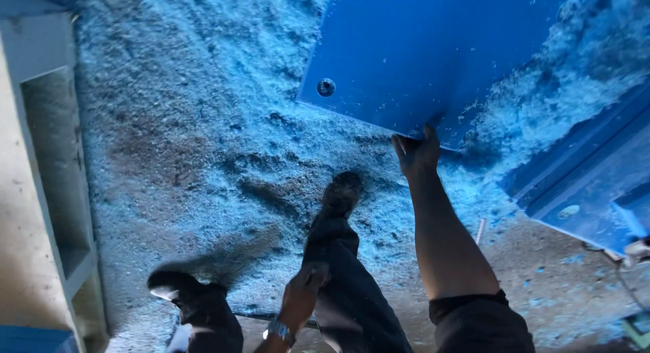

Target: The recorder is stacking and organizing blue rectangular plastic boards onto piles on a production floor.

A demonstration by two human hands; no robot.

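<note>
A large blue panel [420, 48] with a round bolt hole lies over a floor covered in pale blue shavings. My right hand [416, 152] grips the panel's near edge, fingers curled under it, arm stretched forward. My left hand [305, 285] hangs low beside my dark trouser leg, wearing a wrist watch, blurred; it seems to hold nothing. Both my dark shoes stand on the shavings, one forward near the panel, one back at the left.
A second blue channelled piece [589, 183] lies at the right. A pale grey frame with open compartments [51, 163] runs along the left edge. Thick blue shavings [189, 122] cover the floor; bare ground shows at the lower right.
</note>
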